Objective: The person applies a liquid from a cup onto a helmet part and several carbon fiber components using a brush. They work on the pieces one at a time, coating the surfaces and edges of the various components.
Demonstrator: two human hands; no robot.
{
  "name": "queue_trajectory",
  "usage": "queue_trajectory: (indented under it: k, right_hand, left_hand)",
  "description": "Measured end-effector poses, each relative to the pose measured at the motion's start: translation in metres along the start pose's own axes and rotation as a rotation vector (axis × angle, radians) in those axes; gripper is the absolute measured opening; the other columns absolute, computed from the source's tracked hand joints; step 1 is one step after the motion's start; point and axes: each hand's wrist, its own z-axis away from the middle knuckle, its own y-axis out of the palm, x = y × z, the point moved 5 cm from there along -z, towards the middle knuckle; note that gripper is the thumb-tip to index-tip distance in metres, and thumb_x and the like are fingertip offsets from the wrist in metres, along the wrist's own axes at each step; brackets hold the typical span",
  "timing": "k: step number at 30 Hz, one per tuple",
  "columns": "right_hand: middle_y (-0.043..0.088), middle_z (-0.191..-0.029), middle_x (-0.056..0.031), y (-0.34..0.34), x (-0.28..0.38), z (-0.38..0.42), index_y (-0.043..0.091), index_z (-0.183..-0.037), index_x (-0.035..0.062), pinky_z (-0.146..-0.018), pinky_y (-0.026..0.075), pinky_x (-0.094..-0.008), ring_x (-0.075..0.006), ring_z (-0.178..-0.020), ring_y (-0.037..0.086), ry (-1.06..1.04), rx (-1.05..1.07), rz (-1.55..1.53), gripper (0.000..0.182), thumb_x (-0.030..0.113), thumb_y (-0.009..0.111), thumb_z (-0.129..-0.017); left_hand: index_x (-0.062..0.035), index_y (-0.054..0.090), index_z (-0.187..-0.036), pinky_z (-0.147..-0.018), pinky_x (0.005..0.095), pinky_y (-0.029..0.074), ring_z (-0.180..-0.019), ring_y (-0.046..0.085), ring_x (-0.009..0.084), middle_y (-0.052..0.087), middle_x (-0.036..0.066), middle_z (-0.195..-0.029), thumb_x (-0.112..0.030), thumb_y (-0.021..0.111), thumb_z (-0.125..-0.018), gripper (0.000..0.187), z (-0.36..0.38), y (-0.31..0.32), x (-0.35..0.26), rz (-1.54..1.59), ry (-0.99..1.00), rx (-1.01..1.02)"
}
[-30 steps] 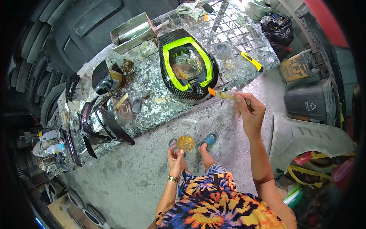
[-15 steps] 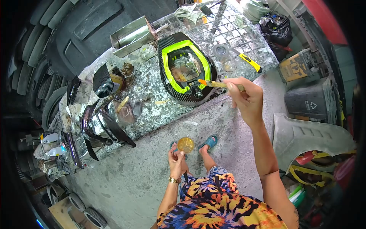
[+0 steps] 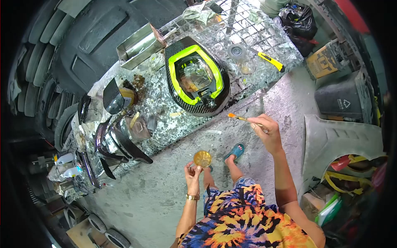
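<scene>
Pulled back from the carbon-fibre shell, my right hand pinches the brush; left hand grips the resin cup; coating looks unfinished.

We hold a brush and a cup in front of the table

Our right hand grips the brush near the table; our left hand holds the cup well apart from it.

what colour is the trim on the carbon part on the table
Neon yellow-green, a band on the black carbon-weave part; the head view shows it clearly.
</scene>
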Motion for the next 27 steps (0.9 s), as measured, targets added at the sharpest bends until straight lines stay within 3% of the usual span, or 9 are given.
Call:
queue_trajectory:
  k: [4, 6, 10, 18, 24, 27]
  right_hand:
    - [0.06, -0.084, -0.0057, 0.004, 0.019, -0.001, 0.068, -0.1, 0.0034, -0.06, 0.046, -0.0247, -0.0133, -0.072, 0.058, -0.127, -0.177, -0.01, 0.022, -0.004, 0.065, -0.08]
    - [0.06, -0.087, -0.0077, 0.007, 0.035, 0.003, 0.067, -0.101, 0.0036, -0.061, 0.048, -0.0269, -0.0186, -0.073, 0.06, -0.433, -0.341, 0.049, 0.028, -0.006, 0.068, -0.075]
    - [0.058, -0.09, -0.0073, 0.038, 0.014, 0.009, 0.066, -0.104, 0.0062, -0.059, 0.05, -0.0311, -0.023, -0.072, 0.06, -0.53, -0.272, 0.131, 0.04, -0.006, 0.074, -0.067]
    - [0.058, -0.087, -0.007, 0.055, -0.028, 0.026, 0.065, -0.105, 0.0067, -0.059, 0.051, -0.0322, -0.0225, -0.071, 0.06, -0.509, -0.194, 0.184, 0.04, -0.003, 0.075, -0.068]
    - [0.058, -0.085, -0.0079, 0.034, -0.028, 0.036, 0.066, -0.101, 0.0037, -0.06, 0.05, -0.0302, -0.0218, -0.072, 0.06, -0.386, -0.156, 0.205, 0.03, -0.003, 0.072, -0.072]
    - [0.058, -0.084, -0.0085, 0.025, -0.042, 0.032, 0.066, -0.104, 0.003, -0.061, 0.05, -0.0282, -0.0213, -0.072, 0.061, -0.222, -0.206, 0.054, 0.03, -0.003, 0.07, -0.075]
  left_hand:
    - [-0.0063, 0.041, -0.123, -0.09, 0.0321, 0.049, -0.094, 0.059, 0.0143, 0.06, 0.005, -0.097, -0.018, 0.064, -0.09, 0.042, 0.001, 0.002, -0.002, -0.036, -0.001, -0.008]
    - [-0.0063, 0.041, -0.124, -0.09, 0.0323, 0.049, -0.095, 0.059, 0.0152, 0.059, 0.006, -0.099, -0.018, 0.063, -0.09, 0.042, 0.001, 0.008, -0.004, -0.068, -0.017, 0.017]
    - [-0.0061, 0.041, -0.125, -0.091, 0.0334, 0.049, -0.097, 0.059, 0.0165, 0.059, 0.007, -0.101, -0.018, 0.063, -0.09, 0.043, 0.002, 0.02, -0.007, -0.093, -0.019, 0.031]
    - [-0.0063, 0.041, -0.126, -0.09, 0.0333, 0.05, -0.096, 0.058, 0.016, 0.058, 0.006, -0.1, -0.019, 0.065, -0.089, 0.046, 0.004, 0.03, -0.006, -0.139, -0.024, 0.051]
    - [-0.0049, 0.04, -0.128, -0.092, 0.0344, 0.048, -0.098, 0.057, 0.0172, 0.059, 0.007, -0.102, -0.018, 0.069, -0.086, 0.053, 0.004, 0.027, 0.0, -0.113, -0.061, 0.051]
    - [-0.0048, 0.041, -0.127, -0.091, 0.0342, 0.049, -0.097, 0.058, 0.017, 0.059, 0.007, -0.099, -0.019, 0.069, -0.086, 0.052, 0.004, 0.028, 0.001, -0.131, -0.056, 0.073]
